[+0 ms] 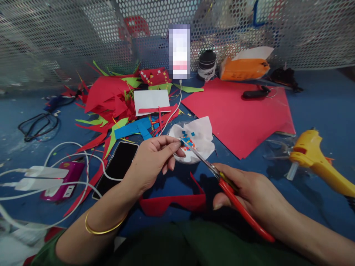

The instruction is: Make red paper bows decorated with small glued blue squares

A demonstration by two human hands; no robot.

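Orange-red-handled scissors (pixel 231 199) are in my right hand (pixel 249 188), their blades pointing up and left to the fingertips of my left hand (pixel 158 159). Thumb and forefinger of the left hand pinch a small piece of paper (pixel 181 141), mostly hidden and seemingly blue, at the blade tips. Just beneath the blades lies a round dish lined with white paper (pixel 203 129), holding several tiny blue, orange and red paper squares (pixel 193 134). Below both hands, a folded red paper strip with a shaped edge (pixel 172 203) rests on the blue table.
Red and green paper scraps (pixel 111 99) pile up at left, near blue strips (pixel 133 127). A dark phone (pixel 119 162) and a purple power bank (pixel 74 171) with white cables lie left. Red sheets (pixel 238 114) and a yellow glue gun (pixel 313 151) are right. A lit phone (pixel 179 51) stands behind.
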